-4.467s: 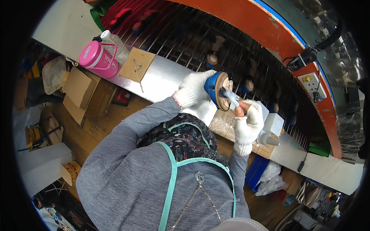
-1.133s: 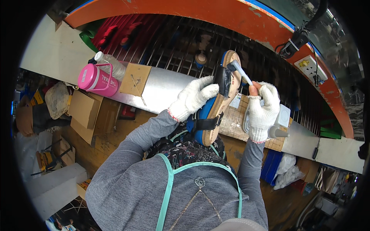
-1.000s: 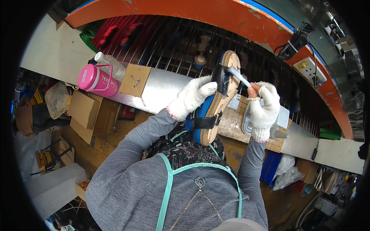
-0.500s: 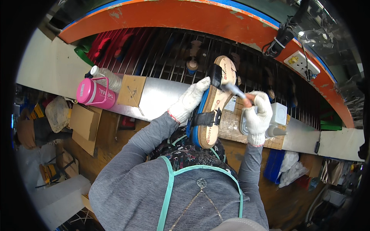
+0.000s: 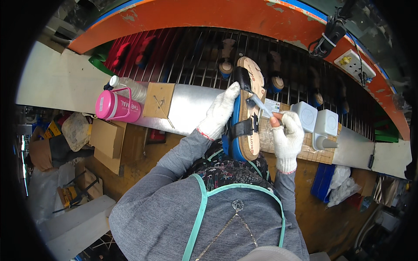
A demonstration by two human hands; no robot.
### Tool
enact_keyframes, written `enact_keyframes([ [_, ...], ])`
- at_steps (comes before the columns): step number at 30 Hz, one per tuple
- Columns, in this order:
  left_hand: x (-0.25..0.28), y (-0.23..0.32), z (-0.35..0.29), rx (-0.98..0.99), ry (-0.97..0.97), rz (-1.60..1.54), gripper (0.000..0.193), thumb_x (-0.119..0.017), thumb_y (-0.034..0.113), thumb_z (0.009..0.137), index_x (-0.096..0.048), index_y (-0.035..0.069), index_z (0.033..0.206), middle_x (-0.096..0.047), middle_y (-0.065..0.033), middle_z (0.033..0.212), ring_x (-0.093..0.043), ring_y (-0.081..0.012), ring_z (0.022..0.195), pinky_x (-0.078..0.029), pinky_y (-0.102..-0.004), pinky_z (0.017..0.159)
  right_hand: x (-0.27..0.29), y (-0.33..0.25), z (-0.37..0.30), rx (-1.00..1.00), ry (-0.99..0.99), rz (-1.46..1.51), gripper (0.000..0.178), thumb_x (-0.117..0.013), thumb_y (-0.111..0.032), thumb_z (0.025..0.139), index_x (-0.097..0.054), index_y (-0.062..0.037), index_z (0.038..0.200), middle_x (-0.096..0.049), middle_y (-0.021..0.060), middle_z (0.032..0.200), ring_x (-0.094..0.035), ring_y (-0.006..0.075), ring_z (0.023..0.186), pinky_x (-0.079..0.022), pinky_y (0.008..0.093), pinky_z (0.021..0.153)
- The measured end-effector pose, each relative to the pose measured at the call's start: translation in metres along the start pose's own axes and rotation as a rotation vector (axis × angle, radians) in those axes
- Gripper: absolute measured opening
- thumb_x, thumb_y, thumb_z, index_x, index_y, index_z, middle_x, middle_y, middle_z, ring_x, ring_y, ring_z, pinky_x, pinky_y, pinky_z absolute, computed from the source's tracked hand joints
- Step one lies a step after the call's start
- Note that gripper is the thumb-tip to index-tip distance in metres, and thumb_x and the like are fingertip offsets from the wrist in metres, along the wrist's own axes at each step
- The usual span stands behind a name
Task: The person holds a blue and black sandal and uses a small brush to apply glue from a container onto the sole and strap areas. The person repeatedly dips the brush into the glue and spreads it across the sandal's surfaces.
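My left hand (image 5: 220, 108), in a white knitted glove, is wrapped round the outer side of a sandal (image 5: 250, 145) and holds it up, toe away from me. The sandal has a tan footbed, a cork-coloured edge, a blue underside and two black straps. Between thumb and fingertips, my gloved right hand (image 5: 287, 135) pinches a slim, pale tool that looks like a brush (image 5: 260, 104). Its darker tip lies at the sandal's inner edge, between the straps; whether it touches I cannot tell. The right fingertips are bare.
Ahead, a rack of metal rods (image 5: 191, 56) bears several sandals under an orange hood (image 5: 196, 16). On the metal ledge (image 5: 187, 102) stand a pink jug (image 5: 117, 106), a clear bottle (image 5: 130, 88), a cardboard piece (image 5: 159, 101) and white square containers (image 5: 326, 123). A power strip (image 5: 355, 64) hangs right.
The whole view has shifted, so the ledge and its things sit farther right. The sandal has turned slightly in my left hand. My right hand and the tool have moved a little toward me.
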State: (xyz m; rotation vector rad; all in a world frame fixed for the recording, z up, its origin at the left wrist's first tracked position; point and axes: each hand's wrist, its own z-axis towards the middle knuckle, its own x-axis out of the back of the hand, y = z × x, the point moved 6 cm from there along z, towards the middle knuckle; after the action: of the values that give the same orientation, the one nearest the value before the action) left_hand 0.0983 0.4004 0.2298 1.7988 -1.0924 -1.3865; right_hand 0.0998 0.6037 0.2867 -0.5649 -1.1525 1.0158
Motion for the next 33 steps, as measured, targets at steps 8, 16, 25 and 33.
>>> enact_keyframes([
  [8,0.004,0.018,-0.013,-0.173,0.066,0.315,0.063,-0.043,0.053,0.104,-0.055,0.000,0.135,-0.064,-0.0116,0.123,-0.062,-0.0165,0.108,-0.049,-0.0322,0.098,0.007,-0.028,0.015,0.285,0.167,-0.280,0.017,-0.082,-0.016,0.077,-0.076,-0.0075,0.090,-0.067,0.0041,0.093,-0.056,0.0199,0.079,-0.038,0.0330,0.076],
  [16,0.014,0.021,-0.006,-0.165,0.072,0.267,0.060,-0.044,0.051,0.104,-0.054,0.001,0.137,-0.065,-0.0091,0.122,-0.063,-0.0146,0.108,-0.052,-0.0306,0.095,-0.006,-0.015,0.003,0.221,-0.004,-0.149,0.020,-0.081,-0.015,0.081,-0.074,-0.0006,0.093,-0.064,0.0073,0.090,-0.057,0.0203,0.080,-0.042,0.0315,0.071],
  [25,0.018,0.026,0.008,-0.199,0.064,0.158,0.060,-0.048,0.050,0.103,-0.053,0.003,0.139,-0.064,-0.0103,0.124,-0.063,-0.0163,0.109,-0.051,-0.0320,0.097,-0.002,-0.011,-0.011,0.166,-0.075,-0.125,0.017,-0.082,-0.017,0.077,-0.075,-0.0078,0.090,-0.066,0.0043,0.091,-0.056,0.0222,0.082,-0.040,0.0336,0.076],
  [33,0.015,0.044,0.015,-0.213,0.080,0.235,0.060,-0.046,0.052,0.103,-0.051,0.007,0.142,-0.063,-0.0089,0.128,-0.065,-0.0159,0.108,-0.054,-0.0313,0.094,0.006,-0.019,-0.017,0.232,-0.105,-0.150,0.018,-0.083,-0.018,0.076,-0.075,-0.0074,0.089,-0.067,0.0065,0.091,-0.059,0.0242,0.085,-0.044,0.0346,0.076],
])
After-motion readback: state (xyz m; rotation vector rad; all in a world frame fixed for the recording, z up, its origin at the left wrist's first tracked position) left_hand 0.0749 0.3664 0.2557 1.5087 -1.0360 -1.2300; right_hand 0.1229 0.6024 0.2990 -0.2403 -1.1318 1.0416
